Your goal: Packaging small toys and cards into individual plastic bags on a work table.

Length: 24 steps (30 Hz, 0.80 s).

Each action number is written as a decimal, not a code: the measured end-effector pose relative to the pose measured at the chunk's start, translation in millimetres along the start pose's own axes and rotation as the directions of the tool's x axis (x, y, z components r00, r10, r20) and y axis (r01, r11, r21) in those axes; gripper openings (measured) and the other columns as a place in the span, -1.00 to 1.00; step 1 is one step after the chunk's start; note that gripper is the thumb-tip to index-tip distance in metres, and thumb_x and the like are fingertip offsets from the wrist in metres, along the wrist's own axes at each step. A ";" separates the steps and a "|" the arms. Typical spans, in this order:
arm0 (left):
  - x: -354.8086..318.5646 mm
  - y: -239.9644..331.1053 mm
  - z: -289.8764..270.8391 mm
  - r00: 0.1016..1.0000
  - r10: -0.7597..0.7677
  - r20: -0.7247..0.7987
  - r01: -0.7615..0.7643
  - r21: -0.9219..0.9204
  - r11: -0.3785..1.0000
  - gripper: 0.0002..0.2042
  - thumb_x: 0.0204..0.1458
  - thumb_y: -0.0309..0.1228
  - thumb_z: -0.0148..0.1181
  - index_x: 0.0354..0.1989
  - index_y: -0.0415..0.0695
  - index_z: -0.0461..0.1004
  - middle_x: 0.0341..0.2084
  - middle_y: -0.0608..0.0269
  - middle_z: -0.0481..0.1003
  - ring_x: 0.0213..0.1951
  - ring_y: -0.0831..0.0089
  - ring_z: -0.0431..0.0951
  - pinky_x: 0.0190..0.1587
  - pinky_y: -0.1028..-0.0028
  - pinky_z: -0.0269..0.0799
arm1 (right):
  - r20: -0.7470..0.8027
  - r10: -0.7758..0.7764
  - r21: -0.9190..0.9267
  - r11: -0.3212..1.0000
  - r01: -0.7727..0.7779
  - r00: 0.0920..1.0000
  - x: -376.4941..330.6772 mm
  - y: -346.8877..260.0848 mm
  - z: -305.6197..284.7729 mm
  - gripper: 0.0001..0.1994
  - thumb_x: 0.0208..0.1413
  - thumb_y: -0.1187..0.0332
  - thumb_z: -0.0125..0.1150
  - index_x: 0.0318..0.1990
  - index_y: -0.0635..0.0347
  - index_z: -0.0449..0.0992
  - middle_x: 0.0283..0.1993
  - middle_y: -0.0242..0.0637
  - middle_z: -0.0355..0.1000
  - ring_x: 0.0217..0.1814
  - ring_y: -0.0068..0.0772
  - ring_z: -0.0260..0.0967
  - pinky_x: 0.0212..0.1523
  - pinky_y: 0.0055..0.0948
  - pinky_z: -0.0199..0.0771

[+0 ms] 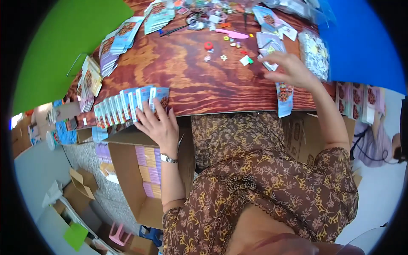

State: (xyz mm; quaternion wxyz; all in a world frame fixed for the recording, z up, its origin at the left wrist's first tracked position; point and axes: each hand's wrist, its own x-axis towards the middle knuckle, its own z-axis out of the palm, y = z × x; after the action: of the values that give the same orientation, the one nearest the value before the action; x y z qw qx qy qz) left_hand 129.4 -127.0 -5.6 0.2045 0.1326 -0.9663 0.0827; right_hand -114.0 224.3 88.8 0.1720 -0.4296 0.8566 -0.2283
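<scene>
My left hand (159,125) lies with fingers spread on the near end of a fanned row of blue pouches (127,104) with food pictures, at the table's front edge. My right hand (291,71) hovers at the right of the table. Its thumb and fingers are apart, and no object shows between them. Below that hand a single blue pouch (284,100) overhangs the front edge. Just beyond its fingertips lies a pale printed packet (268,42), partly covered by the hand. A small white piece (244,60) and a green piece (250,60) lie to its left.
Small trinkets crowd the far side of the wooden table (178,72), near a pink knife-shaped piece (232,33). More pouch stacks (127,34) line the left edge. A clear bag of white pieces (314,55) sits at right. An open carton (136,182) stands below left.
</scene>
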 end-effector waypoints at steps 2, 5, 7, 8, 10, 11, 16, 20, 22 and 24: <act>7.6 7.5 1.4 0.998 0.030 -0.049 -0.033 -0.059 0.998 -0.41 0.15 -0.18 0.25 0.34 -0.12 0.31 0.33 -0.14 0.23 0.34 -0.27 0.18 0.30 -0.27 0.03 | 0.170 0.210 -0.145 0.972 -0.187 0.963 -44.4 5.4 0.9 -0.40 0.01 0.14 0.44 0.24 0.03 0.45 0.06 -0.13 0.49 0.13 -0.06 0.45 0.11 -0.15 0.48; 19.4 27.6 -7.4 0.988 0.090 -0.128 -0.113 -0.184 0.976 -0.42 0.15 -0.22 0.27 0.33 -0.14 0.32 0.33 -0.16 0.23 0.34 -0.26 0.18 0.33 -0.23 0.03 | -0.021 0.288 -0.286 0.916 -0.282 0.957 -95.4 20.1 38.0 -0.23 -0.13 0.05 0.52 0.30 -0.06 0.37 0.24 -0.15 0.33 0.28 -0.02 0.31 0.15 -0.10 0.44; 22.2 48.4 -10.0 0.975 0.148 -0.166 -0.202 -0.383 0.901 -0.43 0.12 -0.33 0.30 0.32 -0.17 0.34 0.34 -0.15 0.22 0.38 -0.22 0.15 0.37 -0.19 0.01 | -0.029 0.373 -0.253 0.895 -0.368 0.927 -108.6 27.0 58.3 -0.26 -0.12 0.07 0.52 0.28 -0.04 0.39 0.21 -0.16 0.34 0.26 -0.02 0.31 0.14 -0.09 0.43; 23.6 62.8 -14.2 0.971 0.189 -0.147 -0.235 -0.451 0.861 -0.42 0.10 -0.37 0.30 0.33 -0.17 0.33 0.36 -0.13 0.20 0.40 -0.17 0.13 0.38 -0.15 0.02 | -0.025 0.447 -0.221 0.870 -0.441 0.894 -112.8 29.5 62.7 -0.28 -0.12 0.08 0.51 0.25 -0.02 0.40 0.17 -0.18 0.35 0.24 -0.02 0.30 0.13 -0.08 0.43; 18.1 91.3 -10.2 0.955 0.271 -0.124 -0.287 -0.630 0.722 -0.35 0.03 -0.46 0.32 0.36 -0.18 0.29 0.37 -0.11 0.20 0.40 -0.14 0.15 0.38 -0.11 0.04 | -0.060 0.401 -0.189 0.895 -0.405 0.914 -114.3 32.8 64.5 -0.36 -0.04 0.15 0.49 0.22 0.06 0.41 0.04 -0.16 0.39 0.11 -0.06 0.38 0.09 -0.15 0.45; 16.7 106.4 -9.1 0.940 0.323 -0.107 -0.295 -0.730 0.617 -0.31 0.00 -0.50 0.32 0.37 -0.19 0.25 0.34 -0.13 0.23 0.39 -0.13 0.17 0.37 -0.09 0.08 | -0.072 0.416 0.040 0.909 -0.414 0.906 -113.2 34.9 64.6 -0.41 0.03 0.19 0.44 0.21 0.12 0.41 0.02 -0.17 0.42 0.09 -0.14 0.41 0.07 -0.22 0.45; 22.9 167.4 -11.2 0.847 0.519 -0.117 -0.287 -0.921 0.261 0.00 -0.16 -0.41 0.49 0.48 -0.20 -0.02 0.45 -0.17 -0.02 0.45 -0.15 0.01 0.44 0.01 0.03 | 0.046 0.509 0.975 0.165 -0.149 0.859 -81.9 16.9 102.9 -0.63 0.36 0.27 0.11 0.23 0.21 0.38 0.09 -0.25 0.48 0.12 -0.44 0.45 0.06 -0.39 0.52; 37.0 187.8 -6.4 0.876 0.426 -0.225 -0.322 -0.932 0.169 0.10 -0.33 -0.45 0.57 0.47 -0.22 -0.01 0.45 -0.14 0.03 0.44 -0.16 0.05 0.43 0.02 0.06 | 0.278 0.513 0.948 -0.281 -0.147 0.812 -54.2 -29.7 124.8 -0.65 0.42 0.28 -0.01 0.23 0.26 0.34 0.17 -0.21 0.42 0.18 -0.38 0.44 0.14 -0.32 0.56; 44.9 189.5 -11.3 0.898 0.369 -0.239 -0.298 -0.948 0.111 0.07 -0.33 -0.48 0.55 0.45 -0.24 0.02 0.41 -0.13 0.12 0.41 -0.16 0.14 0.41 0.03 0.13 | 0.293 0.429 0.921 -0.366 -0.133 0.855 -45.9 -42.7 122.6 -0.68 0.43 0.25 -0.02 0.20 0.21 0.36 0.06 -0.31 0.47 -0.02 -0.55 0.48 -0.05 -0.45 0.59; 43.1 185.1 -14.4 0.908 0.332 -0.256 -0.321 -0.934 0.157 0.05 -0.32 -0.48 0.55 0.43 -0.26 0.05 0.33 -0.14 0.24 0.32 -0.13 0.28 0.34 0.05 0.24 | 0.267 0.388 0.941 -0.301 -0.153 0.882 -42.7 -29.5 128.9 -0.64 0.45 0.18 -0.07 0.23 0.17 0.36 0.02 -0.33 0.47 -0.06 -0.59 0.47 -0.10 -0.53 0.56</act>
State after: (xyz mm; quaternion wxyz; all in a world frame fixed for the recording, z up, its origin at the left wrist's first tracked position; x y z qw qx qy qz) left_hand 43.1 42.6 5.9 0.2146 -0.2315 -0.8150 -0.4860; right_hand -7.0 212.1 1.0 0.4205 0.0959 0.4377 -0.7889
